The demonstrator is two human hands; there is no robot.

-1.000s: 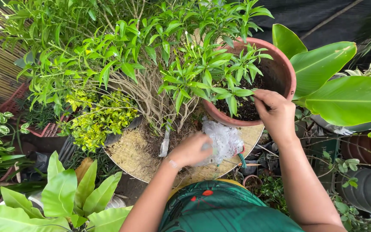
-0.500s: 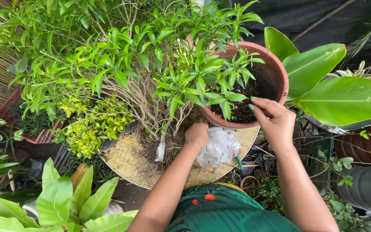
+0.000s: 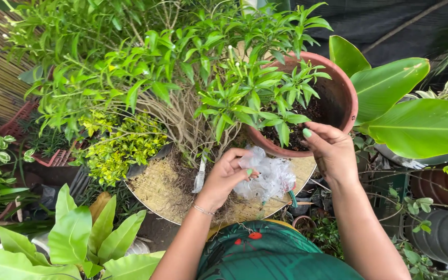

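The left hand (image 3: 227,173) has its fingers pinched together on a crumpled piece of white mesh netting (image 3: 267,176), held just below the lip of a terracotta pot (image 3: 346,98). The right hand (image 3: 332,150) is hooked over the near rim of that pot, fingers curled onto the edge and thumb on the outside, so its grip is clamped on the pot wall.

From where I stand, the sensible way to handle this is to keep the right hand firm on the rim so the pot cannot tip off its perch, and to work the netting with the fingertips only, slowly, since it is thin and snags easily on roots and twigs. Keeping the netting clear of the leafy shrub (image 3: 250,98) growing out of the pot would spare the stems.

The netting is pale, almost see-through, bunched into soft folds, with something green poking out beneath it; I cannot tell what that is. It hangs over a round woven tray (image 3: 156,189), straw-coloured, which carries loose soil and a tangle of bare roots (image 3: 182,124). The pot is reddish-brown, tilted toward the person, dark soil showing inside. Broad glossy leaves (image 3: 421,124) spread to the right, and a yellow-green plant (image 3: 120,145) sits to the left of the tray.
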